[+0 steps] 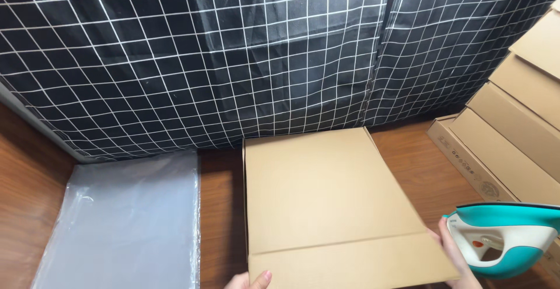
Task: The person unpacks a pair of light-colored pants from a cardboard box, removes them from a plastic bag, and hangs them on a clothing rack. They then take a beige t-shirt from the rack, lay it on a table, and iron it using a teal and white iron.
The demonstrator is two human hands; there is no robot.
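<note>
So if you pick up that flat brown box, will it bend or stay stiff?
The cardboard box would probably stay fairly stiff, since it lies flat with straight edges. It looks thin, so it is likely light. It might hinge at the crease near the left hand and right hand.

The box (326,201), a flat plain tan cardboard carton, lies closed on the wooden table just below the checked black cloth, its long side running away from the viewer, slightly skewed clockwise, with a flap seam crossing its near end and fingertips touching both near corners.
</note>
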